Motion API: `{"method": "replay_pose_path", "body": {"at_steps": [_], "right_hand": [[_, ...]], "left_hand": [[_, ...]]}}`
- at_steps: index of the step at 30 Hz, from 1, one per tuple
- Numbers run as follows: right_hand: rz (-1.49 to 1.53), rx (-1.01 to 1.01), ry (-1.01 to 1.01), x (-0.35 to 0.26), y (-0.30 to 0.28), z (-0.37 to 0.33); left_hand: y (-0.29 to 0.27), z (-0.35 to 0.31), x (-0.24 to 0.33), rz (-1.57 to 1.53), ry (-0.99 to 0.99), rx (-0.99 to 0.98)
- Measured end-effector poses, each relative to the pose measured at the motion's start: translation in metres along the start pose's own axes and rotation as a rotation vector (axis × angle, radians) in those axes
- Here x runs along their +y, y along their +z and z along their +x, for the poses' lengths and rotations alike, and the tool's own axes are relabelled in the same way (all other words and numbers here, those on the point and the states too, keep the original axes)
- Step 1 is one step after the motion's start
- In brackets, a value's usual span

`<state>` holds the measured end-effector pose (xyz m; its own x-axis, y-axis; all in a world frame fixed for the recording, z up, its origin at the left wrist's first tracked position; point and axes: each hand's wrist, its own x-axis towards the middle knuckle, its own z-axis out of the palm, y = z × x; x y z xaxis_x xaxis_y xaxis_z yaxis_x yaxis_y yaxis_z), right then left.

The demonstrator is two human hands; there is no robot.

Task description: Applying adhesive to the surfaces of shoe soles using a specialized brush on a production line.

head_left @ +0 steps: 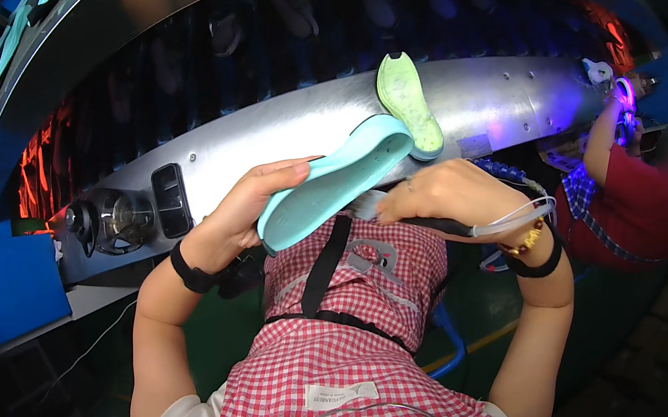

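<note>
Looking down from the head camera, the left hand has a solid grip on a teal shoe sole, thumb over the rim at its near end. That sole is up in front of the apron, tilted, its hollow side facing the camera. Right hand is curled around a brush-like tool with a dark handle and a clear tube running off it; the pale tip sits right by the sole's edge, can't tell if they touch.

Container-wise, there's a black divided tray on the metal bench, pockets too dark to make out contents. Just left of it is a see-through round jar with a dark fitting, and I can't tell what's inside that either.

A yellow-green sole lies across the bench, top end poking past the far edge, bottom end close behind the teal one. Between it and the tray there's a wide stretch of shiny metal, so decent room on the left hand's side. On the right, the bench runs off toward a co-worker in red.
</note>
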<state>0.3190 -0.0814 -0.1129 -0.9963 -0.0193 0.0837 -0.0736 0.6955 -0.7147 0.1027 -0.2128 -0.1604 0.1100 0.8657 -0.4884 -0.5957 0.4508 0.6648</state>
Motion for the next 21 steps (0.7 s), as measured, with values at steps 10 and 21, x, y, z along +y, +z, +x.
{"method": "replay_pose_path", "body": {"at_steps": [10,21], "right_hand": [[0.572,0.513,0.305,0.003,0.014,0.002],[0.332,1.063,0.409,0.06,0.055,0.014]], "left_hand": [[0.003,0.015,-0.016,-0.369,0.012,-0.067],[-0.007,0.021,-0.038,-0.479,0.044,-0.046]]}}
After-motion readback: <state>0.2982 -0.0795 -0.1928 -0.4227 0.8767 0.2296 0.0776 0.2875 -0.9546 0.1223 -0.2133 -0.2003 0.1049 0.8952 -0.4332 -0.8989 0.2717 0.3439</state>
